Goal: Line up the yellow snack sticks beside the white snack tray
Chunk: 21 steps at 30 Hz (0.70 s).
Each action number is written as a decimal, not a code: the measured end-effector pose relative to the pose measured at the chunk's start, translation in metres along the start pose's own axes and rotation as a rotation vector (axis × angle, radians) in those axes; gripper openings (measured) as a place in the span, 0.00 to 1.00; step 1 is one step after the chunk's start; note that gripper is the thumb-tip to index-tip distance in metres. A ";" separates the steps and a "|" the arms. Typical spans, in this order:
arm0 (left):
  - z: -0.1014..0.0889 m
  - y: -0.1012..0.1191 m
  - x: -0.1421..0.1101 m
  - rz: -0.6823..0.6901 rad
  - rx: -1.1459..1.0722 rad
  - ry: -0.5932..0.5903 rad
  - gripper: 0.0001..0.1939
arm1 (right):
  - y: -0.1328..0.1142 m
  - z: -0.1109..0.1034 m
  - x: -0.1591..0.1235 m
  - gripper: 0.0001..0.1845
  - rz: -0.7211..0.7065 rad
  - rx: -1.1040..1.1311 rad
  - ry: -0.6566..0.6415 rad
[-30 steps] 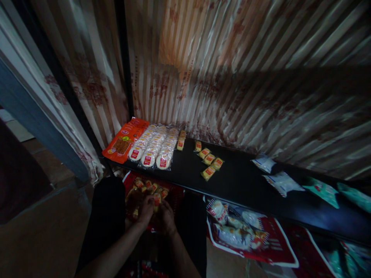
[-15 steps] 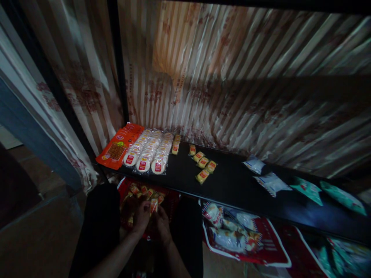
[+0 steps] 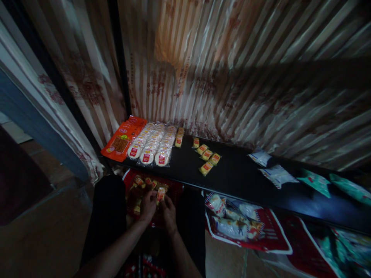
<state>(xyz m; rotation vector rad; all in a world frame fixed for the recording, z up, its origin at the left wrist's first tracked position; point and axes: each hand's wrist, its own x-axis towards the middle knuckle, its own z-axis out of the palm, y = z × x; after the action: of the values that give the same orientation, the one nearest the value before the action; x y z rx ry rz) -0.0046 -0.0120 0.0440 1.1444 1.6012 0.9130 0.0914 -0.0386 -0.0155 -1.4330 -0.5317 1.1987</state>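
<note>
In dim light, a person's left hand and right hand, fingers part-closed, hold 1 yellow packet between their fingertips, above a red basket of similar packets. On the black shelf ahead, 5 loose packets lie near a short row beside white crackers. The step seems to be handling this packet; lifting it away would call for a light pinch and clearance over the basket.
</note>
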 end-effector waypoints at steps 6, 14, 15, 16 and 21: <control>-0.003 0.002 -0.003 0.052 0.027 0.009 0.11 | 0.002 0.001 0.000 0.25 -0.009 0.051 -0.043; -0.001 0.000 -0.004 0.141 0.088 0.034 0.11 | -0.007 0.002 -0.004 0.23 -0.008 0.076 -0.050; -0.001 0.000 -0.004 0.150 0.095 0.040 0.11 | -0.008 0.002 -0.005 0.23 -0.001 0.081 -0.050; 0.000 0.000 -0.004 0.159 0.103 0.043 0.11 | -0.009 0.002 -0.006 0.23 0.004 0.084 -0.053; 0.001 0.004 -0.006 0.198 0.130 0.040 0.11 | -0.014 0.002 -0.009 0.21 -0.016 0.075 -0.035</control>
<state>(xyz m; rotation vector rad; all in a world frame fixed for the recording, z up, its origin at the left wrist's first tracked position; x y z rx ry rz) -0.0023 -0.0168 0.0492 1.4033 1.6190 0.9751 0.0907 -0.0421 0.0013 -1.3437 -0.5158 1.2207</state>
